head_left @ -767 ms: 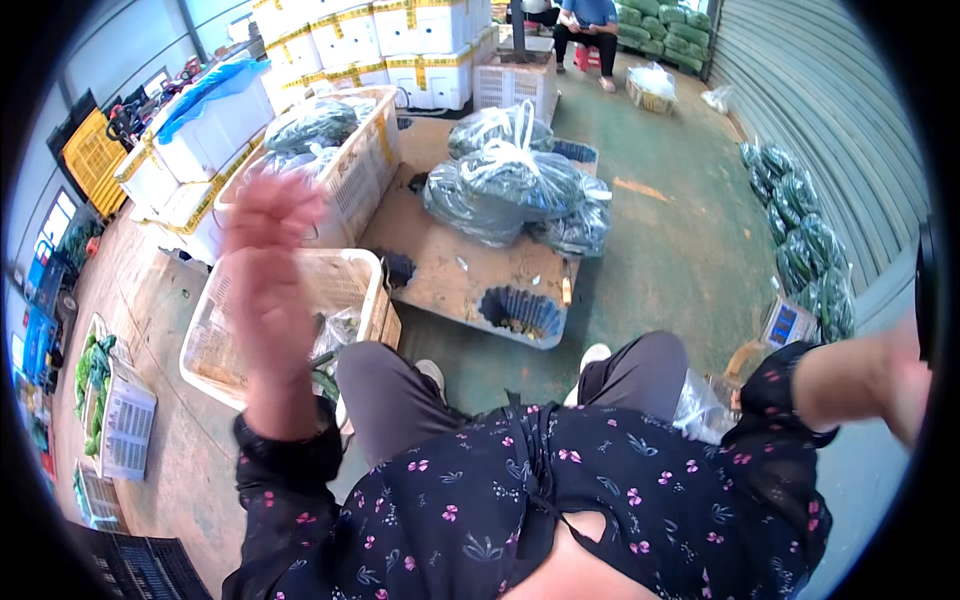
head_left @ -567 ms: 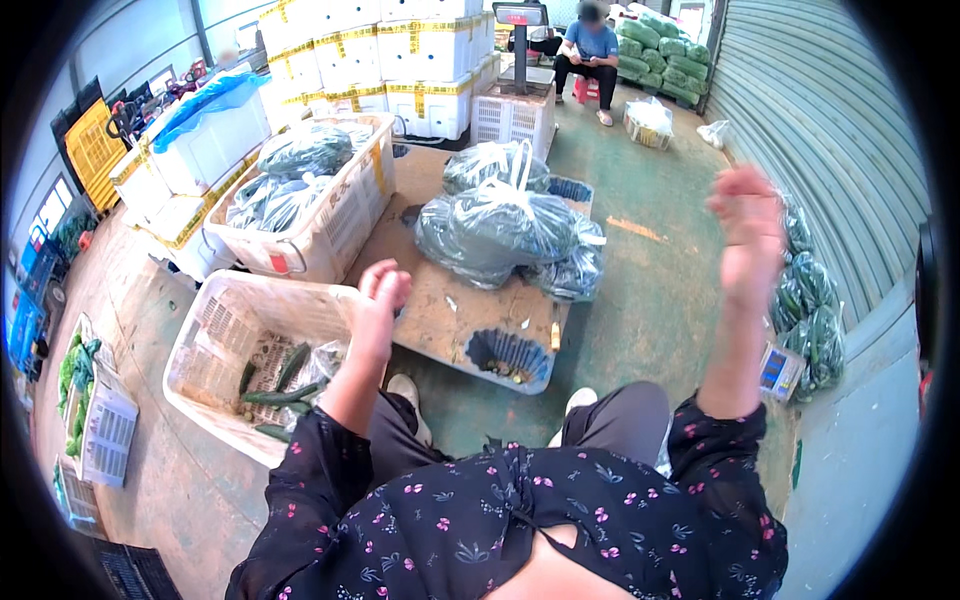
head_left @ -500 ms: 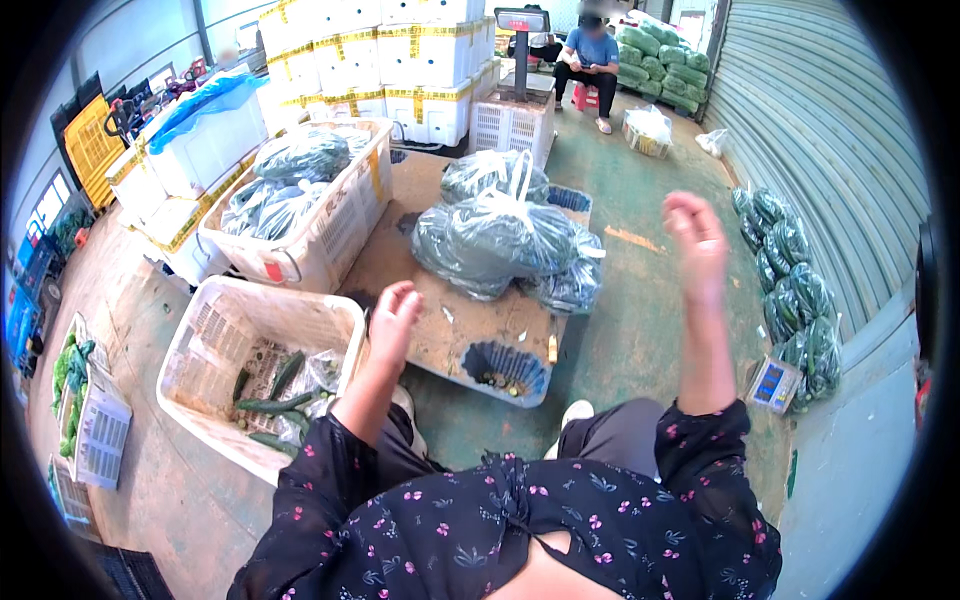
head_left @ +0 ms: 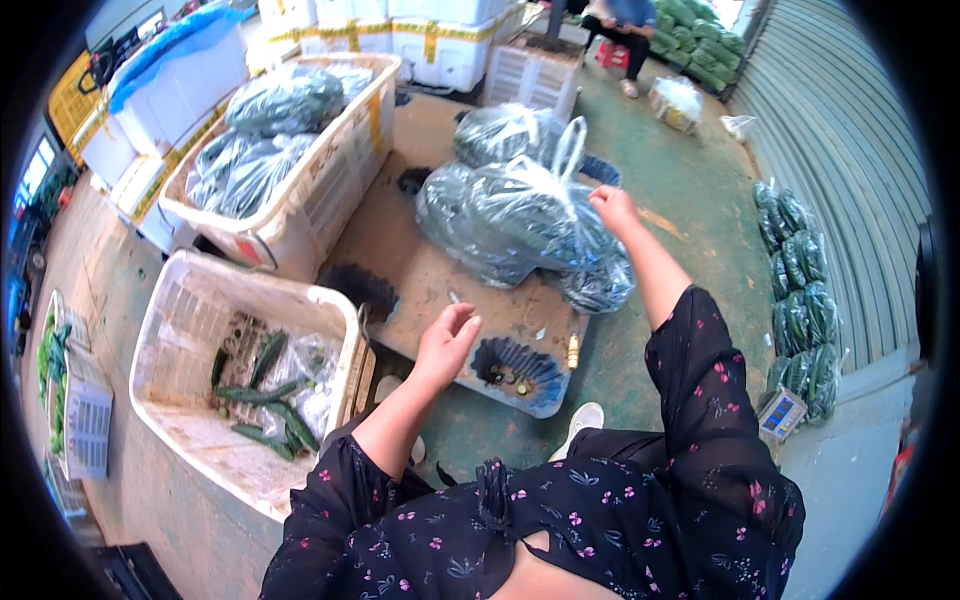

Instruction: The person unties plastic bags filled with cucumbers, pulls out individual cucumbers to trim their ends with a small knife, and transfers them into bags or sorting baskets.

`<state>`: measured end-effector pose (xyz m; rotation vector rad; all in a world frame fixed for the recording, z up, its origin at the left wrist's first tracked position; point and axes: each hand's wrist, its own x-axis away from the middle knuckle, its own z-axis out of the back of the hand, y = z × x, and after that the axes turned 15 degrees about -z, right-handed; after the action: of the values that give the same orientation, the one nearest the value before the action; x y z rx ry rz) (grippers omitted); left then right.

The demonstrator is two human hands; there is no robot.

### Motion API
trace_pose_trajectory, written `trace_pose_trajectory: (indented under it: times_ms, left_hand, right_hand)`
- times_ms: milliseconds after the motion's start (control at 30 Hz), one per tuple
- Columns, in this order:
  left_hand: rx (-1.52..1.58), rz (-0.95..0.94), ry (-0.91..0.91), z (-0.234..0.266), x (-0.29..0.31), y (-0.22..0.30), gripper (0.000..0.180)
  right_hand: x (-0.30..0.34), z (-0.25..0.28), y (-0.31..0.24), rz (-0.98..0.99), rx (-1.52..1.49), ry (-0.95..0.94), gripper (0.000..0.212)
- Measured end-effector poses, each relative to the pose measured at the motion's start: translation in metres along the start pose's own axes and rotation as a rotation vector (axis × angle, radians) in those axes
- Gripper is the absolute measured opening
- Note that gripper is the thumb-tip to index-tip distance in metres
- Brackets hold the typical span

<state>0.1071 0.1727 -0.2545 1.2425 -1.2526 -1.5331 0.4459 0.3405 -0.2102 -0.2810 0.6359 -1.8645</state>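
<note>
Clear plastic bags of dark green cucumbers (head_left: 510, 215) lie piled on a low brown platform (head_left: 430, 300) in front of me. The front bag is tied, and its white handle loops (head_left: 570, 150) stand upright. Close to the right side of that bag is my right hand (head_left: 614, 208), fingers loosely bent and apart; whether the fingertips touch the plastic is unclear. My left hand (head_left: 447, 345) hovers over the platform's near edge, half open with nothing in it. Loose cucumbers (head_left: 268, 395) and crumpled plastic lie in a white crate (head_left: 150, 350) at my left.
A larger white crate (head_left: 325, 180) of bagged cucumbers stands behind. Foam boxes (head_left: 440, 50) are stacked farther back. More bags (head_left: 805, 290) line the shutter at right, beside a small box with a blue panel (head_left: 780, 412). A person (head_left: 625, 35) sits in the background.
My right hand has come down and left to the bag's side. The left hand has moved right, over the platform. The view has tilted down, and my body has shifted closer to the bags.
</note>
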Motion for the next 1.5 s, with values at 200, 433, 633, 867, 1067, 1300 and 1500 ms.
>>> trace_pose_trajectory:
  times_ms: [200,433,633,867,1067,1300,1500]
  left_hand:
    - [-0.155,-0.076,0.062,0.006,0.0,0.022,0.029]
    - [-0.055,-0.003,0.103,0.018,-0.009,0.021,0.025]
    - [-0.014,0.021,0.134,0.015,-0.007,0.015,0.027]
    - [-0.055,0.086,0.03,0.009,-0.002,0.011,0.027]
    - [-0.114,0.087,0.013,0.008,-0.008,0.009,0.025]
    - [-0.165,0.028,0.041,0.006,-0.009,-0.003,0.025]
    - [-0.393,-0.069,-0.072,-0.005,-0.006,-0.012,0.027]
  right_hand:
    - [-0.043,-0.036,0.003,-0.01,0.273,0.049,0.019]
    - [-0.074,-0.05,-0.004,0.007,-0.025,-0.273,0.034]
    - [-0.08,-0.044,-0.016,0.051,0.061,-0.559,0.042]
    - [-0.043,-0.04,-0.045,0.085,0.395,-0.342,0.043]
    - [-0.007,-0.019,-0.045,0.038,0.405,-0.358,0.045]
    - [0.072,0.006,-0.044,0.055,0.17,-0.422,0.034]
    - [0.162,-0.007,-0.017,-0.019,-0.172,-0.695,0.03]
